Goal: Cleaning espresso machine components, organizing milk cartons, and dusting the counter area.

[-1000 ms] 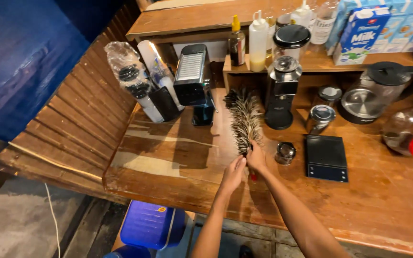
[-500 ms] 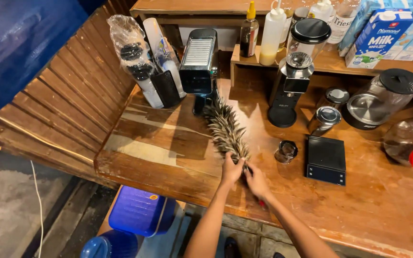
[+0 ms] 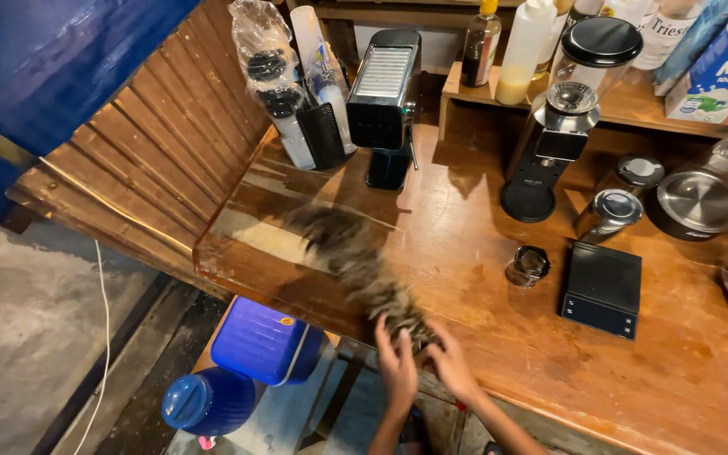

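Feather duster (image 3: 355, 261): it was laid low across the front left part of the wooden counter (image 3: 465, 253), its brown, mottled plume blurred with motion and pointed away toward the black espresso machine (image 3: 385, 97).
Left hand (image 3: 398, 371): it was closed around the base of the plume at the counter's near edge (the handle itself was hidden under both hands).
Right hand (image 3: 452, 366): it was wrapped on the same base, just beside the left, fingers curled over it.
Nearby things: a small metal cup (image 3: 528, 265) and a flat black scale (image 3: 604, 289) were set to the right of the plume, apart from it; a coffee grinder (image 3: 562, 118) was stood farther back.
Below the counter: a blue box (image 3: 267, 341) and a blue jug (image 3: 208, 403) were seen on the floor.
Doing it well (a judgement): the sweep would best be kept light and flat along the wood, turned short of the metal cup so that nothing is knocked, with dust drawn toward the open left edge.
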